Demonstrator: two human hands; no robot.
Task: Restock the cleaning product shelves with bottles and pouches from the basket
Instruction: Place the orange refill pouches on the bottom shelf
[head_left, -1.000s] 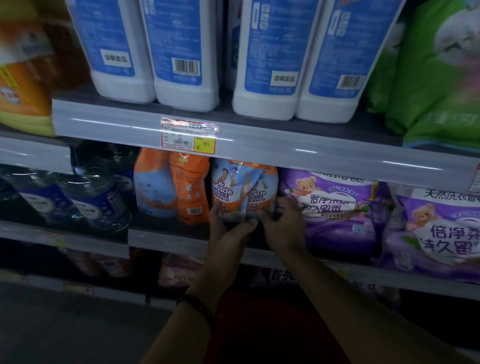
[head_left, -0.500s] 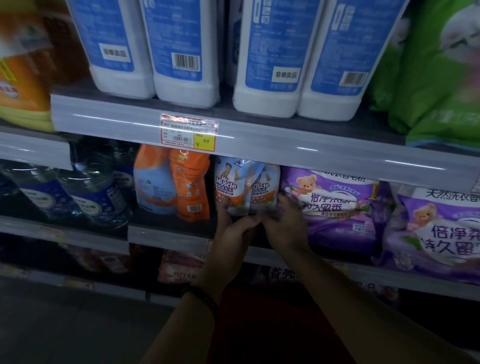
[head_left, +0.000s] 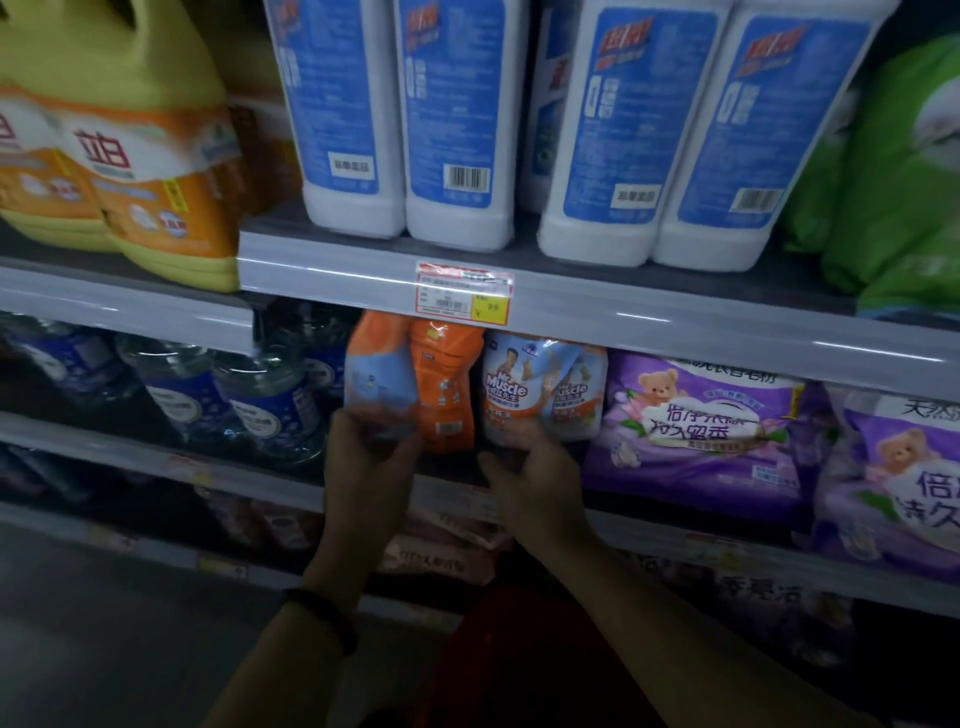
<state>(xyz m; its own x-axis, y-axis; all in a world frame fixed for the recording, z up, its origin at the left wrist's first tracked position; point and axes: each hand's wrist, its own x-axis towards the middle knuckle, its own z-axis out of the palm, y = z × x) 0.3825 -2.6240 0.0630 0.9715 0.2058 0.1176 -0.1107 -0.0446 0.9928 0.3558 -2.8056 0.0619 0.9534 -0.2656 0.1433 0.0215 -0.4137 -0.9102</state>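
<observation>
Head view: left hand (head_left: 370, 470) grips orange-blue pouch (head_left: 371, 364) base; right hand (head_left: 532, 475) grips Mr Muscle pouch (head_left: 506, 387) base.

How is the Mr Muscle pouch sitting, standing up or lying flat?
Standing up. The Mr Muscle pouch stands on the shelf, label facing out; the right hand holds its base.

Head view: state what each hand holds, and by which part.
Left hand grips the orange-and-blue pouch by its bottom edge; right hand grips the Mr Muscle pouch by its bottom edge.
</observation>
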